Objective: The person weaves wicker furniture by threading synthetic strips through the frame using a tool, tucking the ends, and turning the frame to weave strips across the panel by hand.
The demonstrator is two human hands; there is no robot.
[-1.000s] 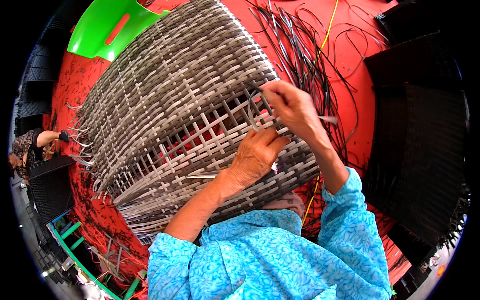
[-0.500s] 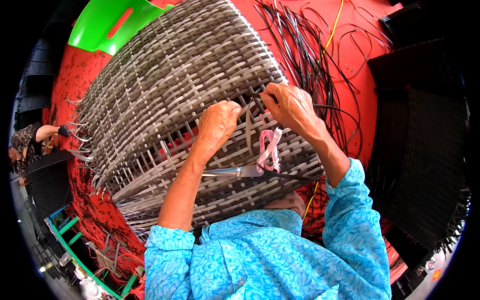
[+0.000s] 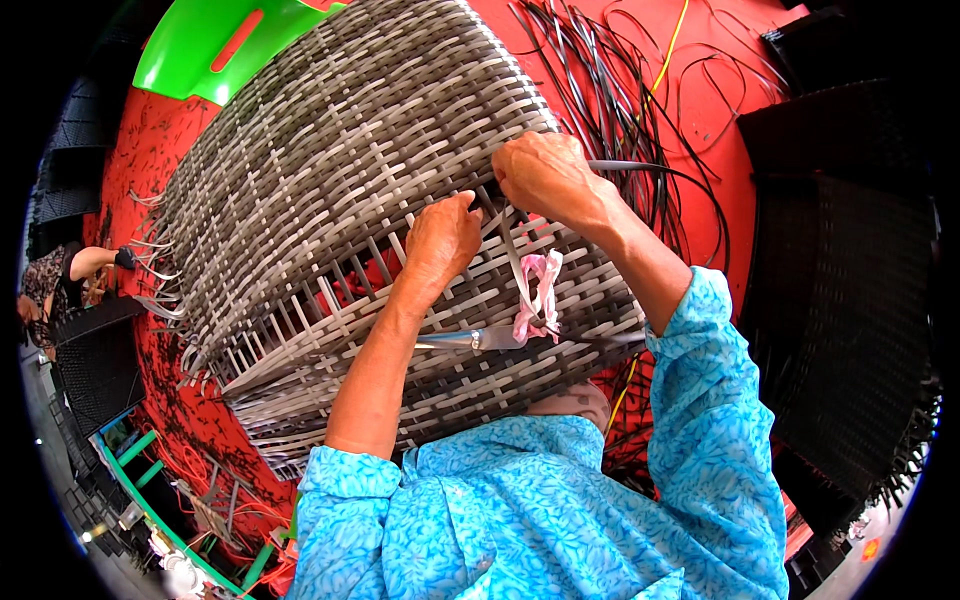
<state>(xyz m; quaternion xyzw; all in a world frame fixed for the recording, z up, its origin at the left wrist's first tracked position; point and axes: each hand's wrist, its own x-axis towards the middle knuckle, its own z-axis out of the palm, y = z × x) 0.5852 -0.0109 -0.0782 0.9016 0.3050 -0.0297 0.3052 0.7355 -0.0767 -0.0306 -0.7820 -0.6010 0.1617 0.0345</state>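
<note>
A piece of grey and dark wickerwork (image 3: pixel 330 130) made of flat strips lies across my lap, with an open row of bare crossing strips through it. At the right end of that row, my right hand (image 3: pixel 548 180) is closed round a weaving strip (image 3: pixel 640 167), which trails out rightward. My left hand (image 3: pixel 443 238) is closed with the thumb up, just left of it over the gap; its fingertips are partly hidden, so what they pinch is unclear. Nearer me, a flat metal tool (image 3: pixel 495 338) with a pink cloth loop (image 3: pixel 537 297) tied on rests on the weave.
Long dark strips (image 3: pixel 600 110) lie bundled on the red floor (image 3: pixel 715 140) at the right, along a yellow cord (image 3: pixel 668 55). A green plastic piece (image 3: pixel 185 60) stands far left. Dark woven pieces (image 3: pixel 840 300) stack at the right. Another person's leg (image 3: pixel 92 262) shows at left.
My right hand has moved up and left along the open row, and the strip trailing from it sits higher. My left hand has shifted slightly right and down.
</note>
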